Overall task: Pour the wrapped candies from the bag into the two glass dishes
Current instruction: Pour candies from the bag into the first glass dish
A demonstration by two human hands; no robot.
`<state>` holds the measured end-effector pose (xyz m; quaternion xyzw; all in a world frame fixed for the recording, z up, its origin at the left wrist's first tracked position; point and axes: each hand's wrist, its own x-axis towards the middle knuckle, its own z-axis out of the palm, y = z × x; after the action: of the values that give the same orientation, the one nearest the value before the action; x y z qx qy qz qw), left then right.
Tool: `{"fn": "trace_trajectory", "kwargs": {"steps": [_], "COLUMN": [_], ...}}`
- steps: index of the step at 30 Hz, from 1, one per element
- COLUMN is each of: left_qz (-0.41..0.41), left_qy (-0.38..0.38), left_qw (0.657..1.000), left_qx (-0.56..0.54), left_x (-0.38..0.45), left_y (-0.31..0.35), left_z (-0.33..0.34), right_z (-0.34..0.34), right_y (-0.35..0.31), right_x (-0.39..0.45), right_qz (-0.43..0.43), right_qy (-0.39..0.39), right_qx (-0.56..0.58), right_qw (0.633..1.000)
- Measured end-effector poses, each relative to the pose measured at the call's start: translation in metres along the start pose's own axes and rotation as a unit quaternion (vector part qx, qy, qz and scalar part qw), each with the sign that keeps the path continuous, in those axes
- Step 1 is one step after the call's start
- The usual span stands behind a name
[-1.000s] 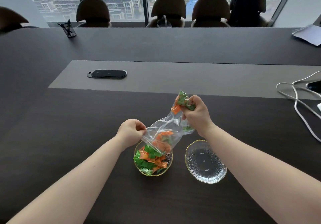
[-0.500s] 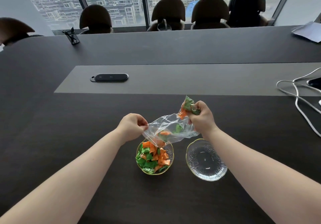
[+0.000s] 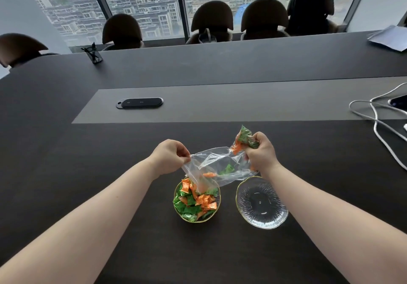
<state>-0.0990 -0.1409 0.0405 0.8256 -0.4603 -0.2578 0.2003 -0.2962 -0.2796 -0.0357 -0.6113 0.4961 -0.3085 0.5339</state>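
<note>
A clear plastic bag [image 3: 217, 162] hangs stretched between both hands above the dark table. My left hand [image 3: 168, 154] pinches its open mouth, which droops over the left glass dish [image 3: 217, 202]. That dish is heaped with orange and green wrapped candies [image 3: 195, 201]. My right hand [image 3: 261, 151] squeezes the bag's closed end, where a clump of candies [image 3: 243, 139] is bunched above my fist. Two loose candies lie inside the bag's middle. The right glass dish [image 3: 262, 203] with a gold rim holds nothing.
A flat black device [image 3: 139, 103] lies on the grey centre strip. White cables [image 3: 378, 118] and a phone sit at the right edge. Papers [image 3: 391, 38] rest at the far right. Folded glasses [image 3: 92, 52] and several chairs line the far side.
More candies have dropped from the bag into the left dish. The bag has flattened from a steep tilt to nearly level as my right hand came down and both hands moved apart.
</note>
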Motion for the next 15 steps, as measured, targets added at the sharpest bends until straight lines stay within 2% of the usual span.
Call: {"fn": "trace_trajectory", "kwargs": {"steps": [8, 15], "left_qz": [0.024, 0.047], "left_qy": [-0.01, -0.052], "left_qw": [1.0, 0.998], "left_qx": [0.007, 0.004], "left_x": [0.006, 0.013], "left_y": [0.02, 0.051], "left_z": [0.005, 0.02], "right_z": [-0.021, -0.062], "right_y": [0.0, 0.01], "right_x": [0.002, 0.0], "right_qz": [0.005, 0.017], "right_qy": [0.03, 0.07], "right_qx": [0.017, 0.012], "right_qw": [0.999, 0.997]}}
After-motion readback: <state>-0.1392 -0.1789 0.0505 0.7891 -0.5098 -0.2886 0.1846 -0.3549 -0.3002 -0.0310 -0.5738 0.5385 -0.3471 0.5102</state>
